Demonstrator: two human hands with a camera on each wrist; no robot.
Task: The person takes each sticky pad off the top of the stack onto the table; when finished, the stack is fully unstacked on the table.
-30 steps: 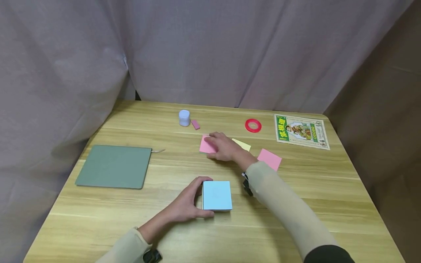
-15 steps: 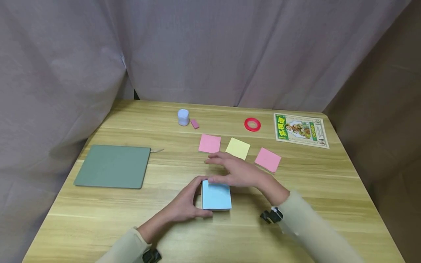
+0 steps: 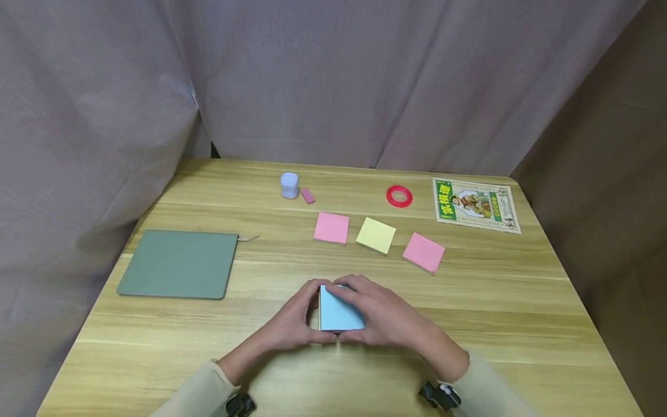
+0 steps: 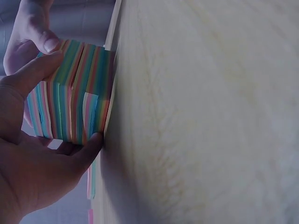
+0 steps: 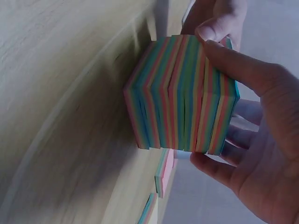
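Note stack (image 3: 337, 313) — blue top, multicolour-striped sides; notebook (image 3: 177, 264) — grey-green.

Blue-topped sticky-note stack (image 3: 337, 315), multicoloured striped sides, upright on table (image 3: 333, 385).

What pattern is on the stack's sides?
The stack has colourful stripes, clearest in the right wrist view.

A green notebook (image 3: 177, 264) lay at nine o'clock (its ribbon (image 3: 249, 238) poking out), a pale-blue container (image 3: 289, 186) stood at eleven beside a pink block (image 3: 308, 196), a red ring (image 3: 390, 202) lay at one, a printed sheet (image 3: 476, 205) at two.
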